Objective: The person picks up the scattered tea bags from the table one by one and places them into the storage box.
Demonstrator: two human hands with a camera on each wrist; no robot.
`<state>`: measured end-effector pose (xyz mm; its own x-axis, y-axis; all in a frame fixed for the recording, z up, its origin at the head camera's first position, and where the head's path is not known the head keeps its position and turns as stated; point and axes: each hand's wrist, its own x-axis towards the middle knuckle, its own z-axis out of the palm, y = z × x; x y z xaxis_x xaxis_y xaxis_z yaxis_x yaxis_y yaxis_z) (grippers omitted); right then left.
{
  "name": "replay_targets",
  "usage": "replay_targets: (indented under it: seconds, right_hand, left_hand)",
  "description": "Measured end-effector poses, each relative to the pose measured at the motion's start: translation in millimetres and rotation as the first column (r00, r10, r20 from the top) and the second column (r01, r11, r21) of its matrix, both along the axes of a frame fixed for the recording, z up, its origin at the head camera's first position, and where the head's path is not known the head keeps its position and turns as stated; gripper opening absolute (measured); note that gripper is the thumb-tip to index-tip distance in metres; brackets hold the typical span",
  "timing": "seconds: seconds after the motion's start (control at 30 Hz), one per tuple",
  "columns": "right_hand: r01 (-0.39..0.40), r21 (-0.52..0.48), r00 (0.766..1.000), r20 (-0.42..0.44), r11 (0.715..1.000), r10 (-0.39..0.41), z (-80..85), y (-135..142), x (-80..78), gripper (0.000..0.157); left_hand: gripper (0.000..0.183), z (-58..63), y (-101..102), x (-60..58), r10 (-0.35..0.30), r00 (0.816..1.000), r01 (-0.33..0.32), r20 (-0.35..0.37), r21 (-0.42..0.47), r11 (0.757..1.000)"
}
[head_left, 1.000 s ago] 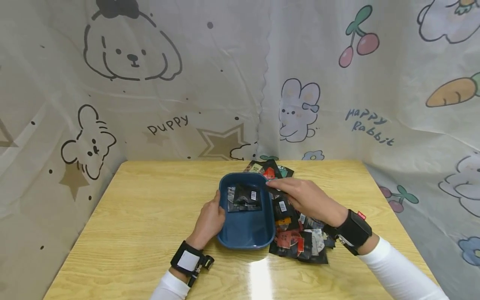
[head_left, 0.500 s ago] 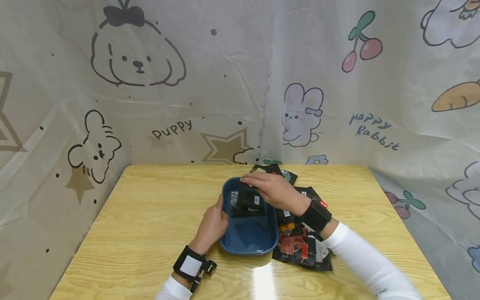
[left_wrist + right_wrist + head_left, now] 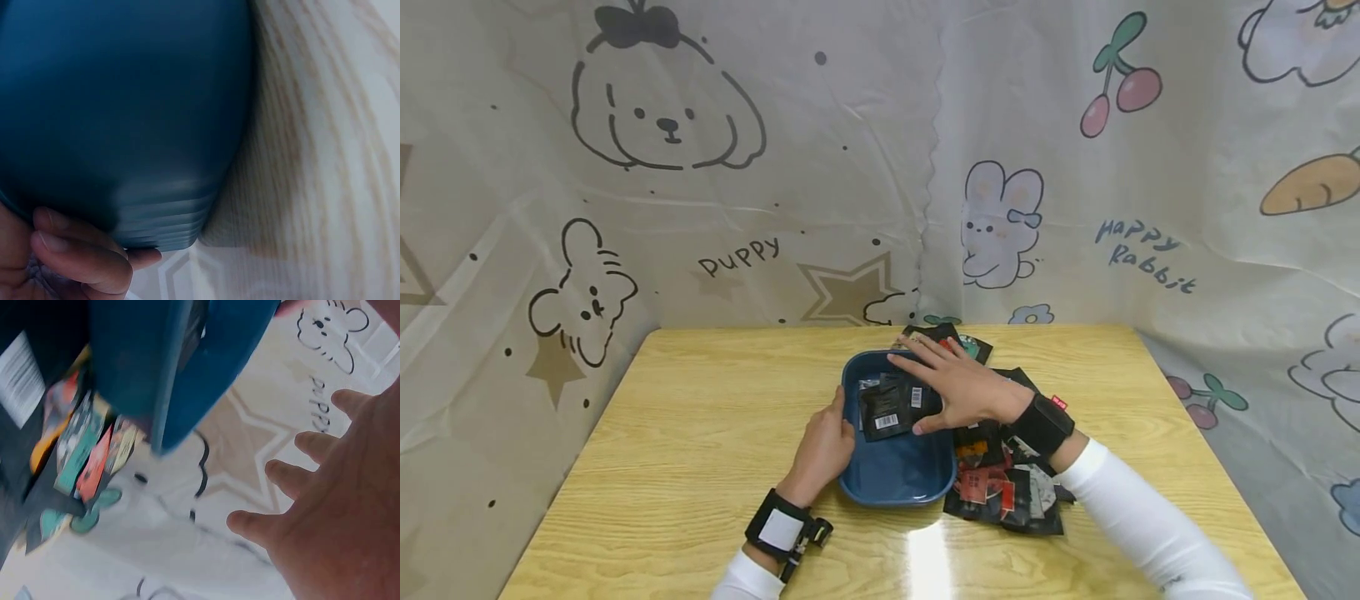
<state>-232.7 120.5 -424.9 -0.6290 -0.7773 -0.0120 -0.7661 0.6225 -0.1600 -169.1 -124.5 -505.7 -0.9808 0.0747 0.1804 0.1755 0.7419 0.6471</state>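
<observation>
A blue plastic basin (image 3: 891, 475) stands on the table with several black packets (image 3: 880, 408) lying inside, toward its far end. At the basin's left side my left hand (image 3: 822, 454) grips the rim; in the left wrist view its curled fingers (image 3: 87, 256) lie against the basin's outer wall. My right hand (image 3: 966, 387) is over the basin's right edge, fingers spread and holding nothing. It hides part of the basin and the packets there. In the right wrist view the spread right hand (image 3: 331, 500) is apart from the basin wall.
Several black and coloured packets (image 3: 1000, 496) lie in an overlapping pile along the basin's right side. More packets (image 3: 973, 346) lie behind it near the table's back edge. A patterned curtain (image 3: 842, 208) hangs behind the wooden table (image 3: 715, 400).
My right hand has moved left from the basin's right edge to over it, and its fingers have spread. Another black packet now lies on those inside. The left hand stays at the rim.
</observation>
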Motion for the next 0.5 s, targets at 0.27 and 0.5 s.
replay_targets:
  seconds: [0.27, 0.5]
  right_hand:
    - [0.117, -0.032, 0.993, 0.008, 0.993, -0.117, 3.9, 54, -5.7, 0.107]
    - [0.209, -0.046, 0.978, 0.033, 0.977, -0.208, -7.8, 103, -3.7, 0.11]
  left_hand:
    - [0.061, -1.4, 1, -2.3, 0.011, 1.0, -0.011, 0.016, -0.003, 1.0]
    - [0.06, -1.1, 2, -1.8, 0.017, 0.999, -0.017, 0.039, 0.005, 1.0]
